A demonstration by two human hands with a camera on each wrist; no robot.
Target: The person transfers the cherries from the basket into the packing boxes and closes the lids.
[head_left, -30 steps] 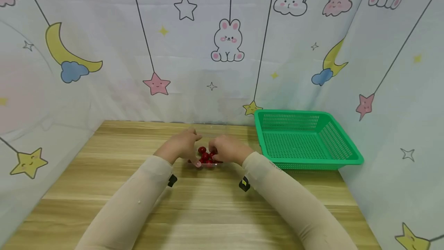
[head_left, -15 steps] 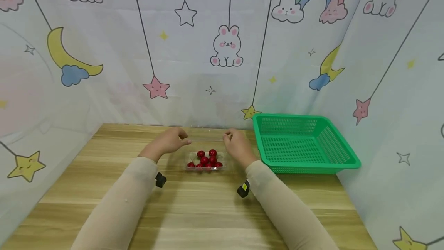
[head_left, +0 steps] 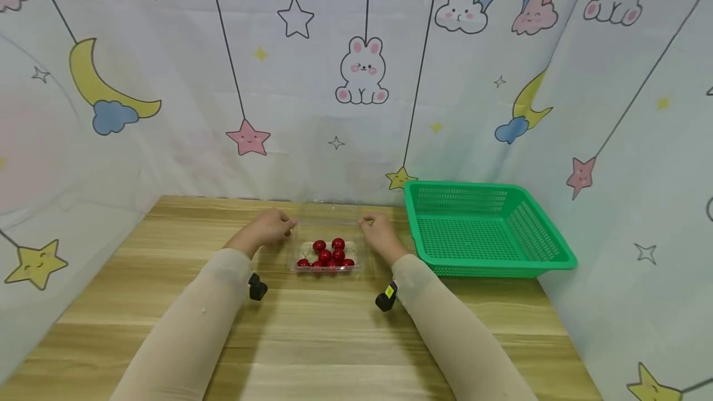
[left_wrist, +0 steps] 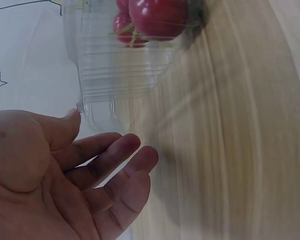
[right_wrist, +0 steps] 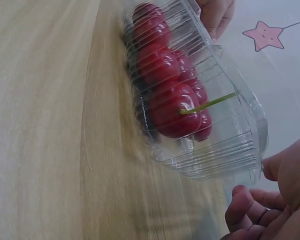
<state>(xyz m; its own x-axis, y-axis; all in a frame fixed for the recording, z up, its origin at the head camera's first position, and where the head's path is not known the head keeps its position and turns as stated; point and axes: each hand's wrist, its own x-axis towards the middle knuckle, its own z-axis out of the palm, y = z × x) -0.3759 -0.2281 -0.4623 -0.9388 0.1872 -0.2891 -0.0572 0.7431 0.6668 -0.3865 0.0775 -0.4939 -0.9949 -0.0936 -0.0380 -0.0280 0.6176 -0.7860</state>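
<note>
A clear plastic clamshell box [head_left: 298, 258] lies on the table with several red cherries [head_left: 325, 256] inside, some with green stems. Its transparent lid [head_left: 328, 212] stands raised at the back. At the lid's left edge, my left hand [head_left: 267, 226] pinches with thumb and index finger; the other fingers are loosely bent in the left wrist view. My right hand [head_left: 381, 237] pinches the lid's right edge, thumb against the rim in the right wrist view. The cherries [right_wrist: 172, 107] show through the ribbed wall there. Exact contact behind the fingertips is partly hidden.
A green slotted plastic basket [head_left: 473, 234] stands to the right of the box. The wooden table [head_left: 317, 339] meets a white curtain [head_left: 184, 110] printed with cartoons at the back and both sides.
Both hands have drawn back from over the cherries to the sides of the raised lid. Over the last half second, the left hand's fingertips reached the lid's edge, and the box shifted slightly left.
</note>
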